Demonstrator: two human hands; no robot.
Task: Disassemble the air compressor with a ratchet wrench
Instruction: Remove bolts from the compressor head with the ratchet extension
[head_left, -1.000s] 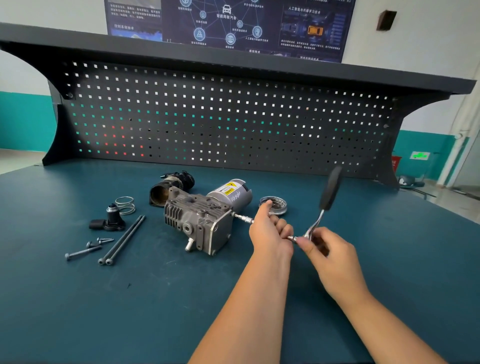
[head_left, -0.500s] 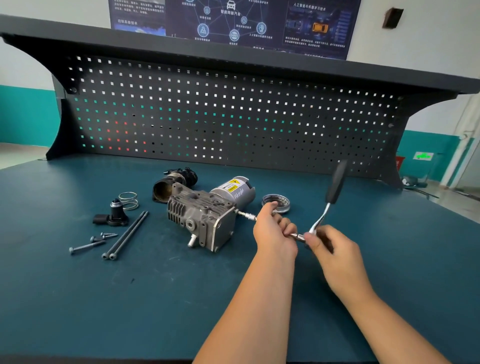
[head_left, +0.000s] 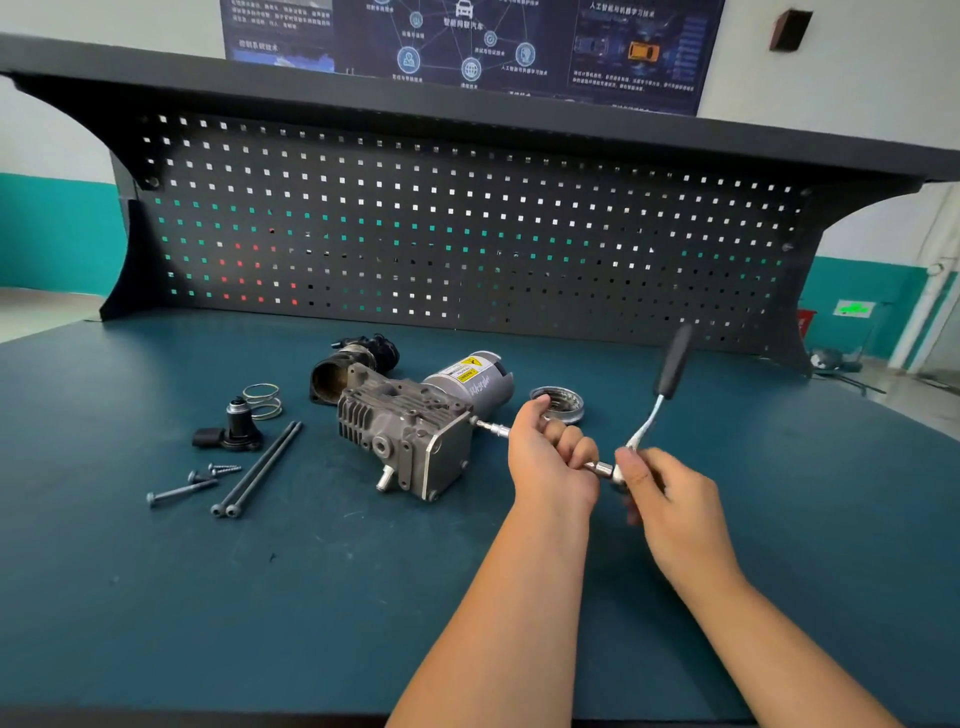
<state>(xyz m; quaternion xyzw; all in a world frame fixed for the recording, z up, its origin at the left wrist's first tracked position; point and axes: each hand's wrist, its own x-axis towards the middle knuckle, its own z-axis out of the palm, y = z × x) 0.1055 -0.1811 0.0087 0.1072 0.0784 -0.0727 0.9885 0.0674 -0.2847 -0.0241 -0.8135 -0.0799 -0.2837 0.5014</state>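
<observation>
The grey air compressor (head_left: 410, 431) lies on the blue bench top, its silver motor can pointing back right. A ratchet wrench (head_left: 660, 400) with a black handle stands tilted up to the right. Its extension bar (head_left: 491, 427) runs left into the compressor's end plate. My left hand (head_left: 550, 457) grips the extension bar just right of the compressor. My right hand (head_left: 665, 488) pinches the ratchet head at the bar's outer end; the handle sticks up free above it.
Removed parts lie left of the compressor: two long bolts (head_left: 260, 467), short screws (head_left: 195, 480), a black fitting (head_left: 234, 428), a coil spring (head_left: 264, 400) and a black housing (head_left: 353, 364). A round ring part (head_left: 563, 402) sits behind my left hand. A pegboard (head_left: 467, 234) walls the back.
Both hands and the wrench keep the same hold on the bar. The handle's tilt looks unchanged; only the camera view has shifted slightly.
</observation>
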